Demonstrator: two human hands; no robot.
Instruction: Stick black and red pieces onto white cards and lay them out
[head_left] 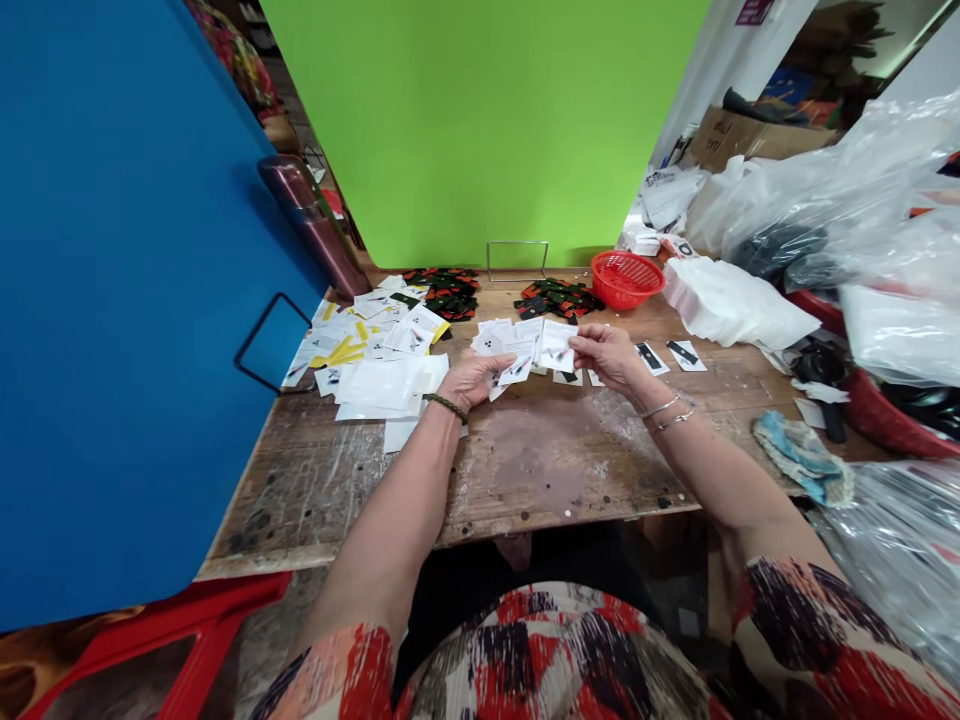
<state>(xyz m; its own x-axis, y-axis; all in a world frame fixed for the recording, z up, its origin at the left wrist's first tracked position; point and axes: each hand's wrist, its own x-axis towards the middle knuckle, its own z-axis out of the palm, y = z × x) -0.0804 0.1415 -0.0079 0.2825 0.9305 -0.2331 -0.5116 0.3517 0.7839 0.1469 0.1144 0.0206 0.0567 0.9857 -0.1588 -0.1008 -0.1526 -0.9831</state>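
Note:
Both my hands are raised over the worn wooden table (525,470), holding a fanned bunch of small white printed cards (525,345). My left hand (472,380) grips the bunch from below with its fingers curled. My right hand (611,355) pinches the right-hand cards between thumb and fingers. Two more white cards with black marks (667,355) lie flat just right of my right hand.
A heap of white and yellow cards and packets (375,350) covers the table's left. Two dark piles of small pieces (559,297) and a red basket (626,278) sit at the back. Plastic bags (825,230) crowd the right; a blue panel (127,300) stands at left.

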